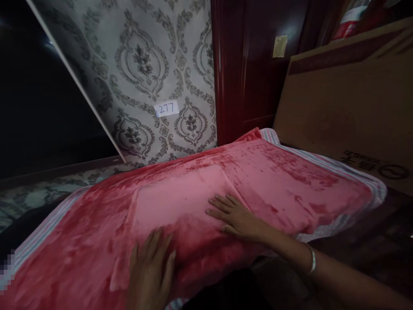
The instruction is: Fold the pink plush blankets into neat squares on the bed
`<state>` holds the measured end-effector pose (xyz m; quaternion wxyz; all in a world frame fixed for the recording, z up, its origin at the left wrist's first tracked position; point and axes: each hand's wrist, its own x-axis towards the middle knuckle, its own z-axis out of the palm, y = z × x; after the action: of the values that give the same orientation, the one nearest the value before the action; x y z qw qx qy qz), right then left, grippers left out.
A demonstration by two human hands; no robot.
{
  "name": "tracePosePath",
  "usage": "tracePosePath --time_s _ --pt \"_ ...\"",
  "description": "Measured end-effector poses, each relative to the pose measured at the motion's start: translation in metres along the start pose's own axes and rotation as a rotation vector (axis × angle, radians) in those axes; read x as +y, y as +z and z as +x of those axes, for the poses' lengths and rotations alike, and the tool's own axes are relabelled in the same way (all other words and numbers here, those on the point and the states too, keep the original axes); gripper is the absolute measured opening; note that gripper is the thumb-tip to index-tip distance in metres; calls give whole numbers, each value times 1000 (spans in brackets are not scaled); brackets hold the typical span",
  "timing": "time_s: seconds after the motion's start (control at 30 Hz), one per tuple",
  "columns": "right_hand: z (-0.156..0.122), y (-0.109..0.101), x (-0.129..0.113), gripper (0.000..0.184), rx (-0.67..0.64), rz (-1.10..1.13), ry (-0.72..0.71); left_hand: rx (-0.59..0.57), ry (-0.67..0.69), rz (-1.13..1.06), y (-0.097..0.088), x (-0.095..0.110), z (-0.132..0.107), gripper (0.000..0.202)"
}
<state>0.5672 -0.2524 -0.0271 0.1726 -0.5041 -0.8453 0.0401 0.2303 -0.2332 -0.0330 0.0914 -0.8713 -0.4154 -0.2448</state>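
Note:
A pink plush blanket [264, 176] lies spread over a striped sheet [351, 170] on a raised surface. A folded pink cloth [180, 198] rests flat on the blanket's middle. My left hand [151, 271] lies flat on the blanket near the front edge, fingers stretched out and apart. My right hand [234, 215] presses flat on the right edge of the folded cloth, fingers extended toward the left. A silver bangle [311, 259] sits on my right wrist. Neither hand holds anything.
Patterned grey wallpaper [145, 64] with a paper label reading 277 [167, 108] stands behind. A dark red wooden door frame [232, 73] is at the back centre. A large cardboard box [348, 99] leans at the right. A dark area fills the left.

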Motion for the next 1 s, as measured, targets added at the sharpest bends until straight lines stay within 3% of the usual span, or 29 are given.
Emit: tracePosePath --time_s 0.07,0.17,0.27,0.37,0.5,0.67,0.83,1.0 --pt "-3 7 -3 59 45 -8 19 -60 103 -138 -12 15 41 48" --pt "0 12 -7 61 78 12 25 -335 252 -362 -9 46 122 51" --pt "1 13 -6 62 90 57 11 -611 401 -396 23 64 194 53" --pt "-1 15 -4 61 91 119 39 -674 489 -248 66 63 239 62" --pt "-4 16 -2 61 68 202 86 -629 586 -178 109 49 272 73" --pt "-5 16 -1 60 52 265 85 -629 441 -298 141 37 307 72" --pt "-8 21 2 66 61 252 66 -583 320 -431 159 34 313 73" --pt "-7 22 2 68 64 217 76 -555 307 -417 162 33 308 71"
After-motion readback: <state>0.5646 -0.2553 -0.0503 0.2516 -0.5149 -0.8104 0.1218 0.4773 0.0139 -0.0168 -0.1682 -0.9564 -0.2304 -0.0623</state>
